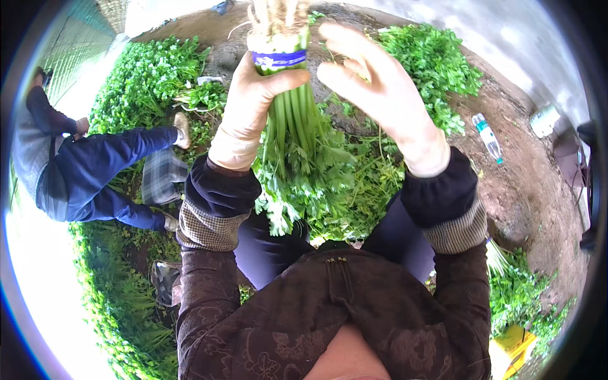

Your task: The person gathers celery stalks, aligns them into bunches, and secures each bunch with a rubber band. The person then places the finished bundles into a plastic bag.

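Note:
A bunch of leafy green celery (pixel 297 123) hangs in front of me, roots up and leaves down. Around its stalks near the roots runs a blue printed band (pixel 280 58). My left hand (pixel 259 90) grips the stalks just below the band, its thumb across the front. To the right of the roots is my right hand (pixel 375 85), raised, slightly blurred, with its fingers bent and apart; no object shows in it. Both hands seem to wear thin pale gloves, wrinkled at the wrists.
Leafy greens (pixel 142 85) grow at the left, where a co-worker in blue trousers (pixel 109 161) stands. Cut greens (pixel 432 61) lie at the upper right, near a plastic bottle (pixel 488 137) on bare soil. A yellow object (pixel 515 349) is at the lower right.

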Action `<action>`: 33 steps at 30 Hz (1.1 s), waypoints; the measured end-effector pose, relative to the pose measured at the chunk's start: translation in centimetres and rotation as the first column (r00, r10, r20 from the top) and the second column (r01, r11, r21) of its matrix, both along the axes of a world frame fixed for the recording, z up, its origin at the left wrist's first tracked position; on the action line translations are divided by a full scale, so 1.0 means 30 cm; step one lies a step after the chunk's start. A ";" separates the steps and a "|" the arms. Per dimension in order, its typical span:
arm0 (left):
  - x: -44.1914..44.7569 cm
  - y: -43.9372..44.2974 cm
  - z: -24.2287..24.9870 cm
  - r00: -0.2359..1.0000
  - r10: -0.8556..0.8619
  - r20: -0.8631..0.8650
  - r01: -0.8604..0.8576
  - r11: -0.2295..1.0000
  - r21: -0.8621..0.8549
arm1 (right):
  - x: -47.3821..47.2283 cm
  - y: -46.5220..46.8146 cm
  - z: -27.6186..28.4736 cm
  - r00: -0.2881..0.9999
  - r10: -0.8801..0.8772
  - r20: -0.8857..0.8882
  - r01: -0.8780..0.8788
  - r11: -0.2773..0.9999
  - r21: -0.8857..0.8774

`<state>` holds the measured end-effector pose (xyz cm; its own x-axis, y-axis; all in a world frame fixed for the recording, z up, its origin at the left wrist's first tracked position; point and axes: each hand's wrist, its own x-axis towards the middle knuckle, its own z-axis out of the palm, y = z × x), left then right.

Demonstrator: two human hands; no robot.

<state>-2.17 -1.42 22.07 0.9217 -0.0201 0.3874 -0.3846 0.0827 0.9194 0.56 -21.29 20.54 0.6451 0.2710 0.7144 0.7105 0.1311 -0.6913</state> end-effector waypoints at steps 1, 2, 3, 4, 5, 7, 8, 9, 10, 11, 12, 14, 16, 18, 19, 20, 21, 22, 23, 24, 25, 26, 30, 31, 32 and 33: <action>0.004 -0.025 -0.007 1.000 -0.005 0.021 0.003 0.998 0.069 | 0.012 0.012 -0.017 0.968 0.164 -0.191 -0.136 0.979 0.152; 0.010 -0.055 -0.017 0.989 -0.037 0.144 0.006 0.977 0.213 | 0.015 0.027 -0.036 0.900 0.361 -0.246 -0.300 0.920 0.252; 0.034 -0.098 -0.028 0.964 -0.053 0.262 -0.071 0.893 0.444 | 0.027 0.039 -0.057 0.798 0.516 -0.311 -0.431 0.850 0.302; 0.043 -0.125 -0.042 0.904 0.046 0.426 -0.321 0.729 0.604 | 0.022 0.037 -0.087 0.766 0.511 -0.390 -0.341 0.837 0.428; 0.056 -0.153 -0.064 0.772 0.051 0.634 -0.566 0.507 0.650 | 0.026 0.030 -0.114 0.786 0.491 -0.376 -0.271 0.820 0.504; 0.053 -0.177 -0.134 0.887 -0.043 0.460 -0.339 0.616 0.711 | 0.043 0.003 -0.161 0.789 0.410 -0.457 -0.091 0.814 0.573; 0.022 -0.185 -0.199 0.947 -0.044 0.319 -0.208 0.673 0.709 | 0.053 -0.035 -0.181 0.783 0.513 -0.351 -0.163 0.714 0.680; -0.021 -0.186 -0.272 0.978 -0.062 0.199 -0.094 0.720 0.687 | 0.073 -0.074 -0.194 0.772 0.567 -0.287 -0.177 0.626 0.760; -0.060 -0.176 -0.340 0.997 -0.026 0.070 -0.034 0.671 0.740 | 0.091 -0.103 -0.206 0.804 0.474 -0.359 -0.088 0.691 0.717; -0.097 -0.159 -0.404 0.996 0.034 -0.079 0.043 0.603 0.797 | 0.105 -0.137 -0.216 0.846 0.393 -0.361 -0.033 0.713 0.700; -0.128 -0.147 -0.461 0.998 0.001 0.060 -0.053 0.466 0.883 | 0.113 -0.156 -0.227 0.887 0.287 -0.362 0.029 0.747 0.664; -0.158 -0.126 -0.530 0.990 0.022 0.140 -0.138 0.363 0.921 | 0.110 -0.182 -0.234 0.898 0.111 -0.426 0.191 0.774 0.603; -0.146 -0.141 -0.559 0.963 0.065 0.261 -0.265 0.403 0.876 | 0.089 -0.179 -0.231 0.877 0.223 -0.426 0.076 0.811 0.581; -0.095 -0.182 -0.558 0.871 0.028 0.491 -0.467 0.359 0.808 | 0.076 -0.157 -0.220 0.898 0.183 -0.401 0.087 0.818 0.568; -0.076 -0.205 -0.557 0.862 0.007 0.506 -0.468 0.390 0.793 | 0.073 -0.151 -0.215 0.916 0.226 -0.332 0.026 0.792 0.609; -0.049 -0.235 -0.560 0.876 -0.048 0.479 -0.417 0.423 0.805 | 0.066 -0.147 -0.208 0.916 0.300 -0.266 -0.015 0.688 0.726; -0.043 -0.249 -0.567 0.782 -0.114 0.612 -0.517 0.431 0.740 | 0.069 -0.154 -0.201 0.914 0.164 -0.370 0.146 0.719 0.679; -0.030 -0.262 -0.580 0.678 -0.169 0.716 -0.578 0.480 0.660 | 0.073 -0.169 -0.196 0.875 0.099 -0.474 0.264 0.723 0.638; -0.031 -0.256 -0.602 0.657 -0.179 0.732 -0.574 0.512 0.640 | 0.075 -0.187 -0.192 0.869 0.123 -0.479 0.288 0.662 0.692; -0.029 -0.240 -0.631 0.729 -0.209 0.652 -0.515 0.459 0.724 | 0.077 -0.219 -0.196 0.894 -0.038 -0.447 0.357 0.663 0.658; -0.031 -0.213 -0.668 0.736 -0.229 0.637 -0.488 0.473 0.734 | 0.076 -0.252 -0.197 0.825 -0.183 -0.534 0.500 0.676 0.542; -0.016 -0.178 -0.707 0.820 -0.252 0.514 -0.414 0.359 0.837 | 0.071 -0.303 -0.214 0.803 -0.300 -0.515 0.556 0.688 0.466; 0.049 -0.033 -0.867 0.977 -0.186 0.106 -0.073 0.177 0.982 | -0.019 -0.525 -0.246 0.675 -0.647 -0.355 0.734 0.641 0.224; 0.064 0.001 -0.892 0.991 -0.122 -0.058 0.071 0.107 0.992 | -0.066 -0.598 -0.261 0.642 -0.700 -0.312 0.755 0.648 0.101; 0.081 0.028 -0.912 0.989 -0.130 -0.071 0.083 0.086 0.993 | -0.095 -0.662 -0.265 0.541 -0.811 -0.223 0.817 0.570 -0.090; 0.087 0.050 -0.929 0.988 -0.112 -0.110 0.124 0.128 0.984 | -0.117 -0.725 -0.271 0.431 -0.894 -0.119 0.850 0.447 -0.278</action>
<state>0.43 0.10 -5.80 0.8707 -0.4873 -0.0666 -0.4577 -0.8523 0.2531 -2.95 -43.04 12.40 0.7241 -0.4427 0.5288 0.2092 -0.5896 -0.7801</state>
